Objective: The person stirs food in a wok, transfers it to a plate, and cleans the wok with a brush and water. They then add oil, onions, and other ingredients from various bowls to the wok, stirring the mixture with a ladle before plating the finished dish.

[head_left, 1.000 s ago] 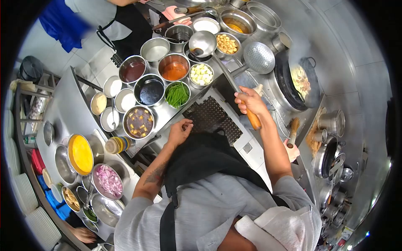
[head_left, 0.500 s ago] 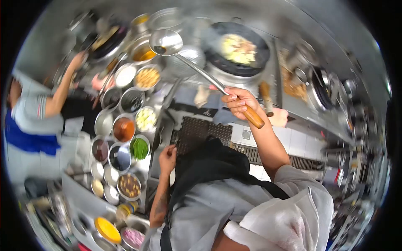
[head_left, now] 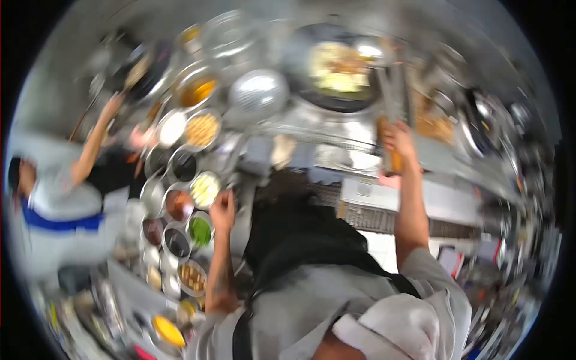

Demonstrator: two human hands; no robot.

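My right hand (head_left: 401, 141) is closed round the wooden handle of a metal ladle (head_left: 384, 84). The ladle's bowl is at the right side of a black wok (head_left: 300, 90), beside pale yellow and brownish food (head_left: 339, 69); motion blur hides whether it touches the food. My left hand (head_left: 222, 209), fingers curled in and seemingly bare, hovers by the right edge of a bowl of pale chopped pieces (head_left: 205, 189). Just below that hand is a bowl of chopped greens (head_left: 200, 231).
Several ingredient bowls line the left counter, among them a red sauce (head_left: 179, 204) and a golden-brown food bowl (head_left: 203, 129). A perforated strainer (head_left: 258, 93) lies left of the wok. Another person (head_left: 63, 195) works at a second wok (head_left: 150, 69) on the left.
My right hand has moved right, and the ladle has swung from above the bowls to the wok. My left hand has risen leftward, towards the pale chopped pieces. The view has shifted.
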